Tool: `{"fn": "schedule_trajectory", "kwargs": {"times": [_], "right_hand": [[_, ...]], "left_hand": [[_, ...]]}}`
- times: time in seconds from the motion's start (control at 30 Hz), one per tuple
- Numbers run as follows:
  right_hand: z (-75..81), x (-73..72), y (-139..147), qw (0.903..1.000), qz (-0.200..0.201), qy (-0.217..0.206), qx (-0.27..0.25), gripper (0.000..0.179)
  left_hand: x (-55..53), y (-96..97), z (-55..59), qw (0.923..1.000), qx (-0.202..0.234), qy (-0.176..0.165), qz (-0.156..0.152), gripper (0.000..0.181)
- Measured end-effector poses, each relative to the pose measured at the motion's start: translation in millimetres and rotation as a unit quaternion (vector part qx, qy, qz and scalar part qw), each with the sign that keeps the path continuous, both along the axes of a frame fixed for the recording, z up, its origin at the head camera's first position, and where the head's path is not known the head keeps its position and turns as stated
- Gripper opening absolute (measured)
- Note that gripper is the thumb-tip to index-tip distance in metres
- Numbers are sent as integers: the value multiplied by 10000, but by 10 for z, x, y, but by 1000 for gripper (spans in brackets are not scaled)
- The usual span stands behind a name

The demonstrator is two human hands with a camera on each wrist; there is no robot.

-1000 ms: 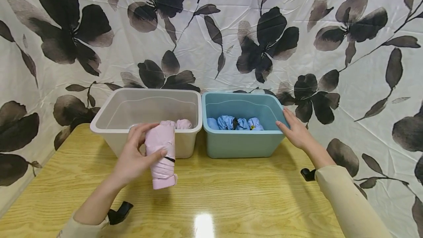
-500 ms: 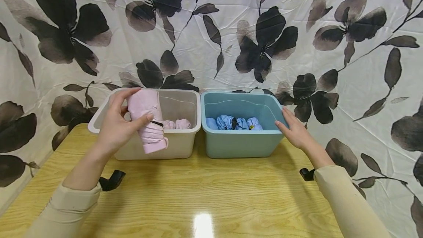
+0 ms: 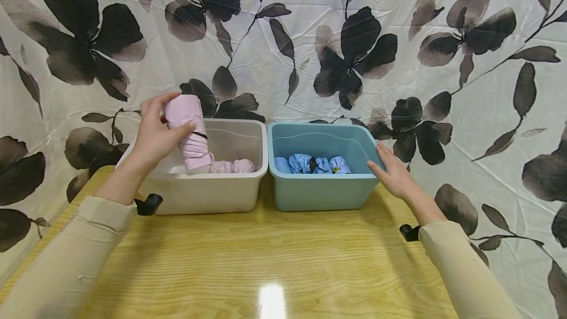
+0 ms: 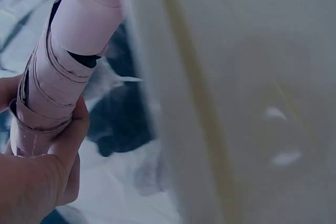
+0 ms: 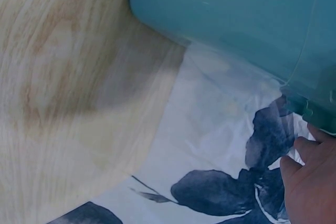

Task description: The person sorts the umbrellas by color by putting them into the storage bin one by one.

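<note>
My left hand (image 3: 155, 129) grips a pink folded umbrella (image 3: 188, 134) with a dark strap, tilted above the beige bin (image 3: 204, 193). Its lower end reaches down past the bin's far wall, close to two pink rolled bundles (image 3: 232, 166) inside. The left wrist view shows fingers and thumb around one end of the umbrella (image 4: 58, 82), beside the pale bin wall. My right hand (image 3: 394, 174) rests on the right rim of the teal bin (image 3: 323, 193), fingers fairly straight. Several blue rolled bundles (image 3: 312, 164), with dark and yellow bits, lie in that bin.
Both bins stand side by side on a wood-grain table (image 3: 266, 255), close to a floral cloth backdrop (image 3: 283, 63). A black wrist-worn piece (image 3: 148, 205) sticks out below the left wrist, and another black piece (image 3: 409, 233) below the right.
My left hand has lifted the pink umbrella from in front of the beige bin, moving up, back and slightly left over it. My right hand has stayed on the teal rim.
</note>
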State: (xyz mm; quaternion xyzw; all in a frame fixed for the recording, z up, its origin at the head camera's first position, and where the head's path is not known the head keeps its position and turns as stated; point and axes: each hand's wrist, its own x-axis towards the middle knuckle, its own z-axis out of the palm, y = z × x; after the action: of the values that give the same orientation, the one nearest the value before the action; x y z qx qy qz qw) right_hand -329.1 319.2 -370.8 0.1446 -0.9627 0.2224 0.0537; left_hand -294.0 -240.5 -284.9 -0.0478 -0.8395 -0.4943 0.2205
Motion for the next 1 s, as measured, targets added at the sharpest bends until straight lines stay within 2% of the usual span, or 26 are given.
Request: {"fn": "schedule_trajectory", "kwargs": {"times": [0.2,0.5,0.6,0.7,0.83,1.0], "right_hand": [[-17,-7,9,10000,40,7,-57,80],[-35,-8,13,9998,62,119,-117,80],[-30,-9,17,9998,58,133,-109,80],[-15,-6,17,9999,51,124,-90,79],[5,-1,4,9999,41,45,-87,79],[16,26,2,10000,-7,6,-87,79]], "left_hand": [[-267,-59,-157,9996,-203,-180,11,76],[-541,-155,-363,9929,-548,-1046,-152,78],[-624,-206,-410,9880,-504,-1417,-338,78],[-692,-244,-447,9786,-366,-1930,-611,78],[-750,-289,-503,9603,-310,-2629,-881,79],[-771,-284,-574,9350,-646,-3263,-1227,77]]}}
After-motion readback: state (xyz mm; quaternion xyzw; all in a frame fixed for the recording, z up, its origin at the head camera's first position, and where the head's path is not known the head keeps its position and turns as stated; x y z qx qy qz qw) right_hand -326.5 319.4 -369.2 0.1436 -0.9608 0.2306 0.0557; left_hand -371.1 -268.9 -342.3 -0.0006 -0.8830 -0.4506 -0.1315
